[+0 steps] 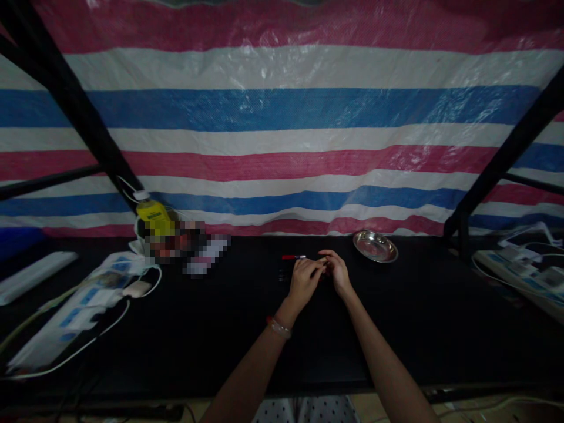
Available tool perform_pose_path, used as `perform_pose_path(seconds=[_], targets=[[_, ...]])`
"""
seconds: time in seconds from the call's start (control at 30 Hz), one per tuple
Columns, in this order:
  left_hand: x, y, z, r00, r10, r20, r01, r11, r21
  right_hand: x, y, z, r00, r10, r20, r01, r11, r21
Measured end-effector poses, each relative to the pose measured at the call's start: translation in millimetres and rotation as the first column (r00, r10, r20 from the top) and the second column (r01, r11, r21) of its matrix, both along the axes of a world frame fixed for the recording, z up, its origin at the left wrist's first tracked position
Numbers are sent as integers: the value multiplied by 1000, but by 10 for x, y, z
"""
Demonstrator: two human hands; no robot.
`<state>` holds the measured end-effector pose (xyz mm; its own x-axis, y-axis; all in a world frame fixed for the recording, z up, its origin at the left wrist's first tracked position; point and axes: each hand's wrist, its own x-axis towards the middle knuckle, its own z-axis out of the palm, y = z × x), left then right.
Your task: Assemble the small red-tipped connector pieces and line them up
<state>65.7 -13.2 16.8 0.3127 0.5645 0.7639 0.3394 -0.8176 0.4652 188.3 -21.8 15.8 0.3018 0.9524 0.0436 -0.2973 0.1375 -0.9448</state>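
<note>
My left hand and my right hand meet over the middle of the black table. The fingers of both are bent and pinched together around something small, partly tan, which they mostly hide; its kind cannot be made out. Just beyond my left hand lies a thin red tool with a silvery tip, its kind unclear. Several tiny dark pieces lie left of that hand, barely visible against the black surface. A shiny round metal dish stands to the right, beyond my right hand and apart from it.
White power strips with cables lie on the left and right of the black table. A yellow-labelled bottle stands at the back left, near blurred items. Dark metal posts and a striped plastic sheet bound the far side.
</note>
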Motion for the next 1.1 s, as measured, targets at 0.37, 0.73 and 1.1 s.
perform_pose_path(seconds=[0.37,0.73,1.1], targets=[[0,-20,43,998,34,51,-31,998,-48,-17,-4,8,993,61,-98,-56,997,53],[3,-6,28,999,-13,37,16,997,-75,-8,-37,55,988,91,-126,-85,995,55],[11,12,-17,1000,-16,6,17,998,-67,6,-37,59,994,64,-92,-60,997,46]])
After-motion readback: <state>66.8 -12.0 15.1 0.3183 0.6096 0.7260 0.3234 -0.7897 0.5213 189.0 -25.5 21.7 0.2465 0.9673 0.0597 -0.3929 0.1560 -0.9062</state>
